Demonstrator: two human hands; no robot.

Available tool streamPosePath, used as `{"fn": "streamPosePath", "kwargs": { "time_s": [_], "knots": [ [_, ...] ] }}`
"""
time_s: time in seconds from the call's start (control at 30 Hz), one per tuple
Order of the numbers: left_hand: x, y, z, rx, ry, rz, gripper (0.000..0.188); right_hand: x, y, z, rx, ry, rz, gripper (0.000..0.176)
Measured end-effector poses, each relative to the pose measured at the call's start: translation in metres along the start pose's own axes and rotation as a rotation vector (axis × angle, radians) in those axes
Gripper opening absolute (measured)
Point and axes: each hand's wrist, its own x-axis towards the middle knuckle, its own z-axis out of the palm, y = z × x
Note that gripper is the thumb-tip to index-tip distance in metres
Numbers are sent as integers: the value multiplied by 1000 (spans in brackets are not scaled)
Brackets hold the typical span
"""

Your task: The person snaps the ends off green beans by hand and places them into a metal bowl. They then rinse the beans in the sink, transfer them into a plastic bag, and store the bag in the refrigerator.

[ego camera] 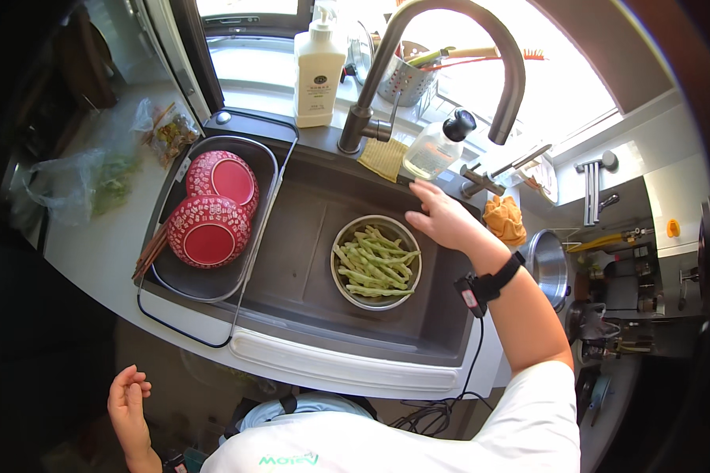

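My right hand [447,220] reaches over the back right part of the dark sink [278,248], bare, with thumb and fingers apart. It is nearest to a clear pump bottle [432,151]; whether it touches anything there I cannot tell. Just left of my wrist, a round metal bowl [335,284] of green bean pods [378,263] stands on the sink floor. Low at the left, away from the counter, my left hand [129,405] hangs with loosely curled fingers and nothing in it. Two red patterned bowls [208,242] lie upside down in a drainer basket [174,284] at the sink's left side.
A tall gooseneck faucet [384,65] arches above the sink's back edge. Behind stand a white pump bottle [319,77] and a perforated utensil holder [408,80]. Wooden chopsticks [151,251] jut from the basket. An orange cloth [504,220] and a metal pot [547,266] sit at right.
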Motion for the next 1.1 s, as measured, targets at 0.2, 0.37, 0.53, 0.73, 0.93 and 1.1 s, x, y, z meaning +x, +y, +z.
{"fn": "streamPosePath", "kwargs": {
  "time_s": [0.2, 0.37, 0.53, 0.73, 0.93, 1.1],
  "knots": [
    [-26, -13, -28, 41, 96, -54, 26, 38, -31, -3, -90, 116, 37, 78],
    [-48, -32, -55, 13, 205, -93, 26, 62, -35, -16, -196, 156, 52, 80],
    [-70, -46, -69, 27, 253, -123, 26, 90, -35, -17, -263, 216, 29, 79],
    [-87, -54, -81, 20, 341, -206, 27, 121, -33, -7, -289, 259, 94, 80],
    [-93, -62, -80, 56, 305, -207, 28, 131, -40, -10, -393, 217, 200, 83],
    [-88, -60, -76, 57, 272, -196, 28, 127, -46, -7, -414, 243, 230, 88]
  ]
}}
